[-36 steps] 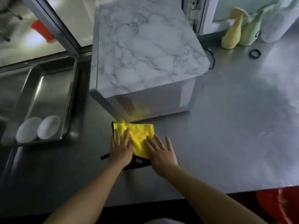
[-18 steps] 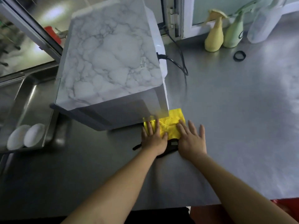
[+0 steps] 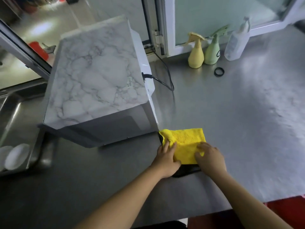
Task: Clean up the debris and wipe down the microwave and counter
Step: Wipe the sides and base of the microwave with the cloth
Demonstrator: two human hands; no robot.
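A folded yellow cloth [image 3: 184,140] with a black underside lies flat on the steel counter [image 3: 247,129], just right of the front corner of the marble-topped microwave [image 3: 97,83]. My left hand [image 3: 166,158] presses on the cloth's left edge with its fingers laid out straight. My right hand [image 3: 209,157] rests on the cloth's right part, fingers bent slightly down onto it. Both forearms reach in from the bottom of the view.
The microwave's black cord [image 3: 162,80] runs across the counter behind it. A yellow spray bottle [image 3: 196,53], a green one [image 3: 212,50], a clear bottle [image 3: 236,43] and a black ring [image 3: 219,71] stand at the back. A steel tray with white bowls [image 3: 14,156] sits left.
Both hands have slid the cloth to the right along the counter, from in front of the microwave to past its front right corner.
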